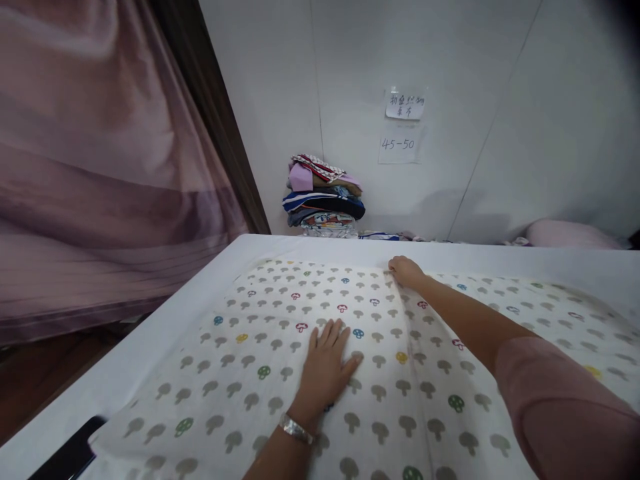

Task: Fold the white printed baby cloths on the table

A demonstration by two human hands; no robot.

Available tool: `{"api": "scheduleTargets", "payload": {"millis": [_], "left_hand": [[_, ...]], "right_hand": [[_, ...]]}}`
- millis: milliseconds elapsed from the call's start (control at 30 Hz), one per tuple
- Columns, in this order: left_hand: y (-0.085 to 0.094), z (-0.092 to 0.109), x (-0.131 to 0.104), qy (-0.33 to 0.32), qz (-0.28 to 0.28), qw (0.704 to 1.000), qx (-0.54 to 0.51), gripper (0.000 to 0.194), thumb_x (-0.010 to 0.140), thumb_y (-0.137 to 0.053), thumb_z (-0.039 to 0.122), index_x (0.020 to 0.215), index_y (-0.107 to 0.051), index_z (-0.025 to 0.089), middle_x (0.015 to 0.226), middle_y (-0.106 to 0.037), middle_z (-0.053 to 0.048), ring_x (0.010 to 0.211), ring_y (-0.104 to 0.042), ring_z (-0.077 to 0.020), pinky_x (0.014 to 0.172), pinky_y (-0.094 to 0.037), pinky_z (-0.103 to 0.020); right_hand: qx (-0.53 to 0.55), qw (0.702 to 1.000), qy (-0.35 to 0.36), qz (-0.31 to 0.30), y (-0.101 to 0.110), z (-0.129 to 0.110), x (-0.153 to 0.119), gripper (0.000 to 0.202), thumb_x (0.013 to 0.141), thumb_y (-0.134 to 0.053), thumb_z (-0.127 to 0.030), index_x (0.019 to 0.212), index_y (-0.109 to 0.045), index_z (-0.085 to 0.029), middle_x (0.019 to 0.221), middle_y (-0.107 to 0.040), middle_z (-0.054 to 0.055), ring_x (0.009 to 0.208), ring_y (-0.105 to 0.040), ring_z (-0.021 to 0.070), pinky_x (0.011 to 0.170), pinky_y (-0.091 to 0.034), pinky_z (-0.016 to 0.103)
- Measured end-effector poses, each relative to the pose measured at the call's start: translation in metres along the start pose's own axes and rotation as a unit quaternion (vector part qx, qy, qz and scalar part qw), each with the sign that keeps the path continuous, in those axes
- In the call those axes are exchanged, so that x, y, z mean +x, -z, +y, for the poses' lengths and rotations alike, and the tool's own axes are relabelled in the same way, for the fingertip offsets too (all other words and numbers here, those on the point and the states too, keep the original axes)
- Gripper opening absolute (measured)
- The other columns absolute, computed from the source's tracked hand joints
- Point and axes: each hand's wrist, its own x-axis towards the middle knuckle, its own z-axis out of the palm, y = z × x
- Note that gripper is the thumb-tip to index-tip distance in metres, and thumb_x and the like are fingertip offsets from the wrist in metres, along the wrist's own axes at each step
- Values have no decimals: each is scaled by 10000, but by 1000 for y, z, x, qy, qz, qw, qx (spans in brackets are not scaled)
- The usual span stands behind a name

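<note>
A white cloth [280,350] printed with grey and coloured mushrooms lies spread over the white table, with a crease line running front to back right of centre. My left hand [327,367], a silver bracelet at its wrist, rests palm down on the middle of the cloth, fingers stretched out. Farther off, my right hand [406,273] has its fingers closed in a pinch on the cloth's far edge, near the top of the crease. Its fingertips are partly hidden by the hand itself.
The white table [165,333] borders the cloth. Behind it stands a stack of folded fabrics [325,193] against the wall. A pink curtain [100,167] hangs at left. A dark flat object [70,450] lies at the near left. Paper signs [404,107] are on the wall.
</note>
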Motion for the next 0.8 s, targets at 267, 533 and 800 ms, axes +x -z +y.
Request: {"api": "scheduleTargets", "payload": {"millis": [267, 533, 800], "left_hand": [[-1, -2, -1, -3, 5, 1000, -20, 583, 887, -306, 568, 1366, -381, 244, 1484, -289, -52, 1381, -199, -254, 1122, -146, -513], [-1, -3, -1, -2, 8, 999, -31, 572, 883, -329, 561, 1356, -390, 244, 1481, -296, -56, 1381, -194, -255, 1123, -131, -512], [1, -2, -2, -4, 4, 999, -34, 562, 878, -351, 549, 1345, -396, 240, 1479, -302, -53, 1378, -208, -251, 1125, -140, -507]], "right_hand": [[35, 998, 4, -45, 4, 6, 4, 163, 806, -475, -169, 841, -634, -182, 860, -667, 37, 756, -566, 152, 620, -361, 216], [38, 995, -4, -93, 2, 11, 25, 135, 730, -556, -162, 767, -686, -170, 853, -689, 42, 792, -599, 174, 668, -405, 222], [34, 994, -4, -107, 2, 6, 33, 112, 655, -627, -111, 718, -698, -170, 877, -689, 68, 817, -602, 208, 708, -434, 261]]}}
